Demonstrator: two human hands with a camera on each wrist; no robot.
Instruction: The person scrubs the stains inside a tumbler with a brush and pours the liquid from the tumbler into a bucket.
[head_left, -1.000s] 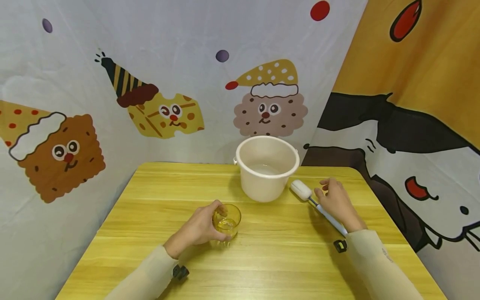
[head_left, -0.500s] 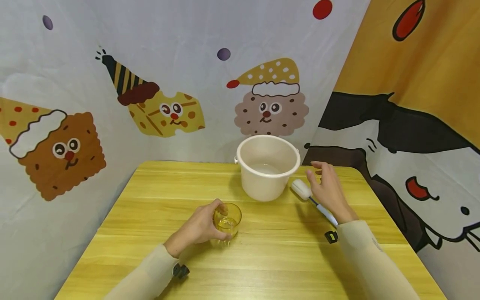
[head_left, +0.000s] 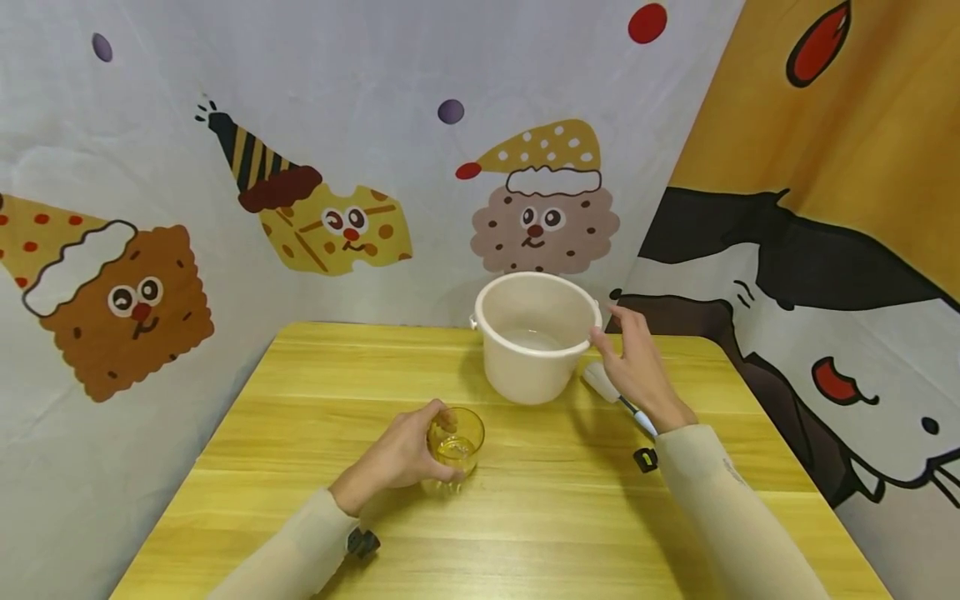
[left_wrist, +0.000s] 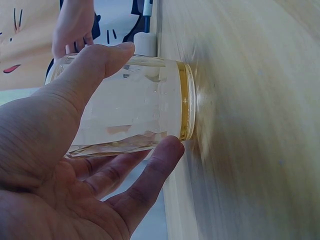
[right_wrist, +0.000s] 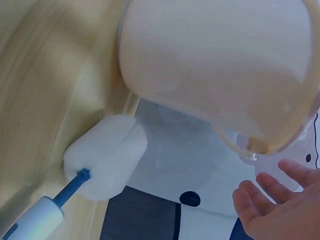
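Observation:
My left hand [head_left: 408, 450] grips a yellow-tinted glass [head_left: 467, 437] standing on the table, thumb on one side and fingers round the other. The left wrist view has the glass [left_wrist: 135, 100] sideways, its base at the wood. At the back stands a cream plastic bucket [head_left: 525, 375] with a side handle knob. My right hand [head_left: 637, 367] is at the bucket's right rim, thumb over the edge in the head view. In the right wrist view its loosely bent fingers are beside the handle's pivot. Below that hand lies a sponge bottle brush [right_wrist: 105, 157], its handle partly hidden by the forearm.
The wooden table [head_left: 315, 375] ends at the back against a printed cloth [head_left: 375, 292] with cartoon figures. Another cloth [head_left: 825, 250] hangs along the right side. The brush lies close beside the bucket's right side. Dark camera mounts are on both wrists.
My right hand has moved left and away from me, from over the brush to the bucket's rim. The left hand stays on the glass; bucket and brush have not moved.

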